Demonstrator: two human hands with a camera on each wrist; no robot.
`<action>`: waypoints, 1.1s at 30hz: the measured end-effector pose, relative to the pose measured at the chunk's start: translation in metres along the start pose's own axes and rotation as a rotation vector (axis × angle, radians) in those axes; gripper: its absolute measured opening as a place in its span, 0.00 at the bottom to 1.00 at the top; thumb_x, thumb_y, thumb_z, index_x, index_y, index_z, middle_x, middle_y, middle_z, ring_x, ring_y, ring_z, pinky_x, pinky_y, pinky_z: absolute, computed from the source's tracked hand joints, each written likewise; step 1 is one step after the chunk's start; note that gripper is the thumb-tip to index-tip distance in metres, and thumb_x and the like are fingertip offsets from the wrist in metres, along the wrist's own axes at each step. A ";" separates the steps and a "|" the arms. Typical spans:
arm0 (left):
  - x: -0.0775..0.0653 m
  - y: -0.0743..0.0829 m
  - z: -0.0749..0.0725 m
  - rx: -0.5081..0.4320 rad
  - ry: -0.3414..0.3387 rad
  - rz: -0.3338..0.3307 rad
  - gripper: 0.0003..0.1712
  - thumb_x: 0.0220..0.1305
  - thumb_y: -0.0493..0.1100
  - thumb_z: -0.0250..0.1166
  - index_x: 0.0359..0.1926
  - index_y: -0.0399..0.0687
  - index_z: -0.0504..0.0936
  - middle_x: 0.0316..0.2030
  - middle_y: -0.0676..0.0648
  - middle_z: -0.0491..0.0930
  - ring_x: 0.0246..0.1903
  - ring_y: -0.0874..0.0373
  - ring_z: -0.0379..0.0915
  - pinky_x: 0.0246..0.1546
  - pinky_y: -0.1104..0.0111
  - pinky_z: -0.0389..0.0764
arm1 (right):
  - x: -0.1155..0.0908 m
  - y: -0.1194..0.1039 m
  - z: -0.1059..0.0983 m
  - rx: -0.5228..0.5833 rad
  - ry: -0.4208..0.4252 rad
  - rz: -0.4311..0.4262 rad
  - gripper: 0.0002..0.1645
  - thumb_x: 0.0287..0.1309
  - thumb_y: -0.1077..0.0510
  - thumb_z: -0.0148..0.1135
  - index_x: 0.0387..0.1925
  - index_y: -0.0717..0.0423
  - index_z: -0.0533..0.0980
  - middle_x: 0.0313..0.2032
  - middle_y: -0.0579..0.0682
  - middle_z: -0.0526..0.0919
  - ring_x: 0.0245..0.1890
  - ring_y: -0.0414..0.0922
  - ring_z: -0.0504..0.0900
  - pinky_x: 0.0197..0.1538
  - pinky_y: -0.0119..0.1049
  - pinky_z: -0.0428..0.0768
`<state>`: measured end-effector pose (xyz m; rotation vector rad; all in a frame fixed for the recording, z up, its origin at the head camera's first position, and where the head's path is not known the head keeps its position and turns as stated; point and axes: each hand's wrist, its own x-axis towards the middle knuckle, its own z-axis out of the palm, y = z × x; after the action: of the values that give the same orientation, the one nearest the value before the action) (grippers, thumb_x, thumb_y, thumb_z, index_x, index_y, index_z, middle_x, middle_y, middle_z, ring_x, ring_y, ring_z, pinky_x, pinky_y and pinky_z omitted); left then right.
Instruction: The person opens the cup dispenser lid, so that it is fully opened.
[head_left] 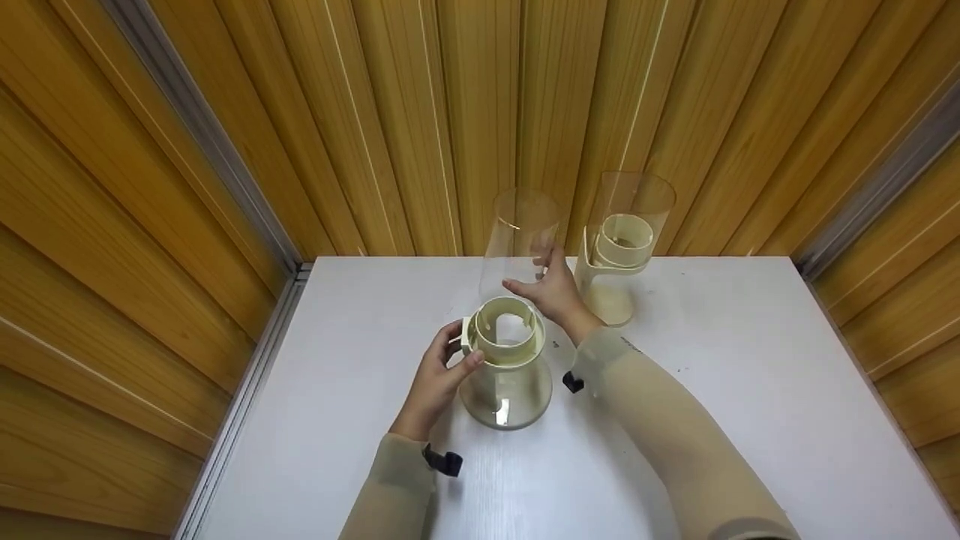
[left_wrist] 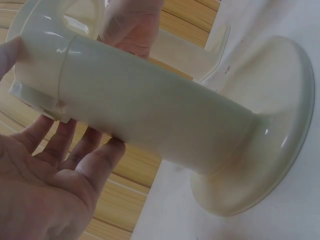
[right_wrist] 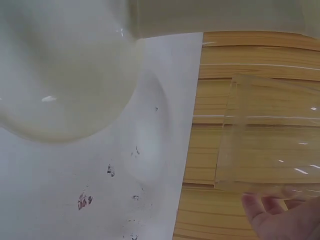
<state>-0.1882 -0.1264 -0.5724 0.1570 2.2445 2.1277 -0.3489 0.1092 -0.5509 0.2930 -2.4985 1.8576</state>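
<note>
A cream stand (head_left: pixel 469 337) with a round cup-like top and a wide round base stands upright on the white table. My left hand (head_left: pixel 435 371) grips its top, thumb at the front of the rim and fingers round the left side. The left wrist view shows fingertips against the stand's column (left_wrist: pixel 135 100). Behind the stand, my right hand (head_left: pixel 559 289) holds a clear tube (head_left: pixel 517 240) by its right side, thumb in front. In the right wrist view, fingers press along the edge of the clear tube (right_wrist: pixel 265 145), which is apart from the stand.
A second cream stand (head_left: pixel 609 304) with a clear tube (head_left: pixel 637 195) round its cup stands at the back right, near my right forearm. Wood-slat walls (head_left: pixel 480 112) enclose the white table (head_left: pixel 337 420) at the back and sides. Small dark marks (right_wrist: pixel 110 170) spot the tabletop.
</note>
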 end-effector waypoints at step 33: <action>0.000 0.001 -0.002 0.020 0.001 -0.011 0.47 0.74 0.57 0.77 0.84 0.45 0.69 0.82 0.38 0.71 0.81 0.38 0.71 0.82 0.41 0.76 | 0.022 0.032 0.027 -0.115 -0.056 0.114 0.63 0.58 0.51 0.88 0.81 0.57 0.55 0.82 0.66 0.66 0.83 0.66 0.69 0.85 0.63 0.73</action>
<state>-0.1882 -0.1285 -0.5716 0.1440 2.2625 2.1007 -0.3726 0.0892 -0.5864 0.2080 -2.7005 1.7578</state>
